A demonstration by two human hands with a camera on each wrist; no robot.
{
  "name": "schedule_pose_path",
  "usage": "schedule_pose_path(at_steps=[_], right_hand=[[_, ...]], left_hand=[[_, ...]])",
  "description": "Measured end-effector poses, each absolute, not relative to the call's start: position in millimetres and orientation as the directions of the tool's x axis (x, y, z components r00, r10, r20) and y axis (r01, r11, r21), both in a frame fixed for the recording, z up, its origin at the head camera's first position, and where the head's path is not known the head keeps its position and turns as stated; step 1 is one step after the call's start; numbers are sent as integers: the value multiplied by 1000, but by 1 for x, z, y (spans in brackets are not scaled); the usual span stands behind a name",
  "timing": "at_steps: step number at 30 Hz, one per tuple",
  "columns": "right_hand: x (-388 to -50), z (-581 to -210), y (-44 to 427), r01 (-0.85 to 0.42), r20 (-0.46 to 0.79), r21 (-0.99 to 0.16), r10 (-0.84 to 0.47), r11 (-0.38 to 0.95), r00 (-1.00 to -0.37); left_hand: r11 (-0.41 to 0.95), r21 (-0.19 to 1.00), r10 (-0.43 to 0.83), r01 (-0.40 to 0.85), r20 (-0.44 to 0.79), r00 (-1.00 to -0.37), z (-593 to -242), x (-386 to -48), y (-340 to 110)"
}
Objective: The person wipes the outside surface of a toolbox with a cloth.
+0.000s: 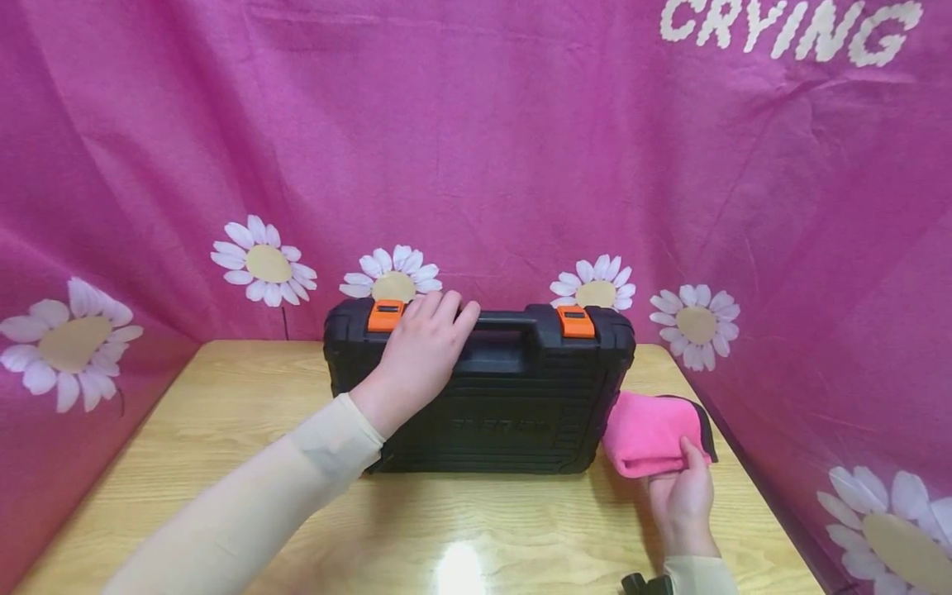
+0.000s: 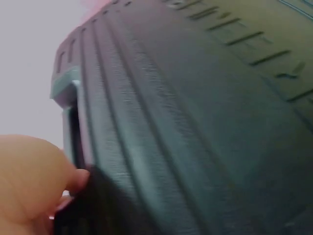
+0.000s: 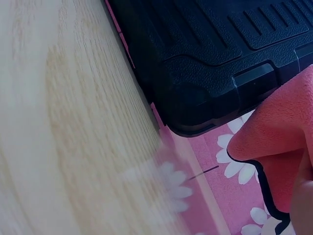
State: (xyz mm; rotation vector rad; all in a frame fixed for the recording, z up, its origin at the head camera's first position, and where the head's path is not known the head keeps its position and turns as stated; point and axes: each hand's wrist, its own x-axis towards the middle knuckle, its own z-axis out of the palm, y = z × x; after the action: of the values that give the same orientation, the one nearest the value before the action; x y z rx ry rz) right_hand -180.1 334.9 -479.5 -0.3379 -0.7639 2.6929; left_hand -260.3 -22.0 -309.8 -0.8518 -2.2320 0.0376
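Observation:
A black plastic tool case (image 1: 483, 421) with two orange latches stands upright on the table, its handle at the top. My left hand (image 1: 424, 351) grips its top edge by the left end of the handle, fingers over the top. In the left wrist view the thumb (image 2: 34, 176) lies against the ribbed case front (image 2: 161, 122). My right hand (image 1: 683, 500) holds a folded pink cloth (image 1: 650, 434) with black edging, thumb on top, against the right side of the case. The right wrist view shows the cloth (image 3: 274, 129) at the case's side (image 3: 195, 105).
The wooden table (image 1: 245, 405) has a bright reflection near its front. A magenta curtain (image 1: 476, 149) with white daisies hangs behind the table and along both sides, close to the case's back. A black strap piece (image 1: 645, 585) shows at my right wrist.

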Motion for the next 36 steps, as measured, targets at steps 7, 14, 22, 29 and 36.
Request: schedule_pose_path(at_steps=[7,14,22,29,36], right_hand=[[-181,-478,334,-251,-154,-486,365,-837,-918],[-181,-478,333,-227,-141,-519,345,-824,-928],[-182,-478,332,-257,-126,-557,386,-790,-914],[-181,-479,332,-248,-110,-595,383,-765,-917],[-181,-478,333,-248,-139,-578,393,-777,-909]], left_hand=[[759,-234,631,608,494,-598,-295,-248,-18],[721,-157,677,675,365,-639,-285,-248,-18],[694,2,698,720,240,-674,-273,-259,-11],[733,-28,654,680,307,-692,-281,-259,-10],[738,-72,633,670,417,-652,-290,-257,-10]])
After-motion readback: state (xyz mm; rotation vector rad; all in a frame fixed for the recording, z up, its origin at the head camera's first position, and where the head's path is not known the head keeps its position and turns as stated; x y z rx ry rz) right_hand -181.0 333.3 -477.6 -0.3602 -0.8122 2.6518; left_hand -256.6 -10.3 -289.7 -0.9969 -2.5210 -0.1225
